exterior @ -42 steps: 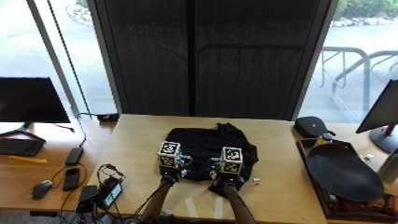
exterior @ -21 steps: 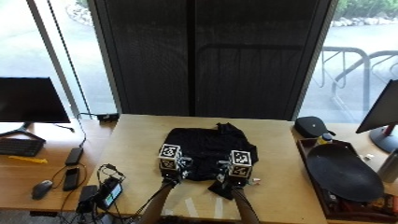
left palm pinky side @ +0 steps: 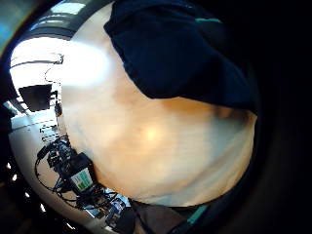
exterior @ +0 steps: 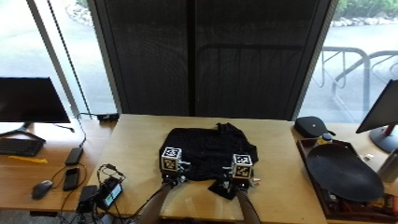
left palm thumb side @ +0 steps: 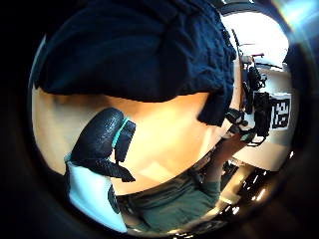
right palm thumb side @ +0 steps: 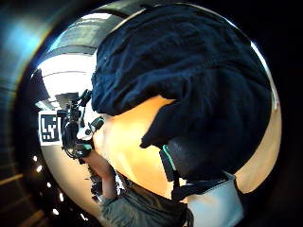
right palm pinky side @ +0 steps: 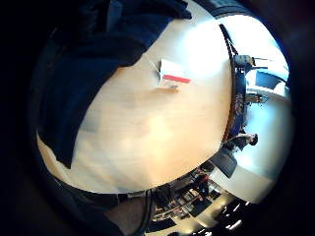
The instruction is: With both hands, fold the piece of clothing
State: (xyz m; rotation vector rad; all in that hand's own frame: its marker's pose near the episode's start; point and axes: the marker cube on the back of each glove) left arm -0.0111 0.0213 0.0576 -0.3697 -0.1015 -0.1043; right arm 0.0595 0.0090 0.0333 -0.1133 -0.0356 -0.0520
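Lying near the middle of the wooden table (exterior: 137, 154), the black garment (exterior: 205, 147) was spread in a loose heap, with one flap (exterior: 223, 187) hanging toward the person. The left hand (exterior: 171, 173) was at the near edge of the cloth, and its thumb (left palm thumb side: 99, 137) showed curved over bare wood, not on fabric; whether this hand held cloth could not be told. The right hand (exterior: 239, 179) was on the flap, and its thumb (right palm thumb side: 189, 158) seemed to pinch the cloth. If only one hand had the edge, the fold would probably come out crooked, or the fabric would bunch in the middle.
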